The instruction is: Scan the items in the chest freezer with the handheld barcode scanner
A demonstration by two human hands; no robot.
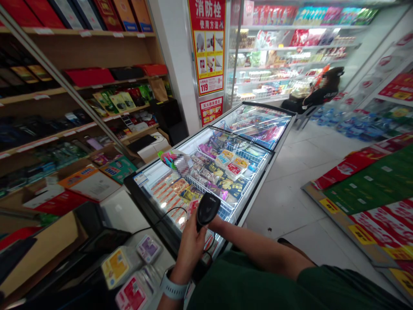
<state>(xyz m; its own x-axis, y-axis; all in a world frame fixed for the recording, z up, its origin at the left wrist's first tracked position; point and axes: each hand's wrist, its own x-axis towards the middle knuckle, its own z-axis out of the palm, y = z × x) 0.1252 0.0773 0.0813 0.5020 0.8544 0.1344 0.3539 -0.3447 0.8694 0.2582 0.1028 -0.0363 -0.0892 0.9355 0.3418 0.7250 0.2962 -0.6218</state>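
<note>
A black handheld barcode scanner (208, 209) is held over the near end of a glass-topped chest freezer (258, 183). My left hand (191, 241), with a pale watch strap at the wrist, is closed round its handle. My right hand (217, 224) comes in from the right just behind the scanner; its fingers are hidden, so I cannot tell whether it grips anything. A black cable (167, 211) runs over the freezer's near edge. Clear plastic tubs with red and yellow labels (235, 168) rest on the freezer glass.
At lower left, more tubs with yellow labels (115, 268), purple labels (149, 248) and pink labels (131, 295) stand on the counter. Stocked shelves (125, 80) line the left. A person in black (319, 95) sits beyond the freezer. Stacked cartons (371, 183) stand right of the tiled aisle.
</note>
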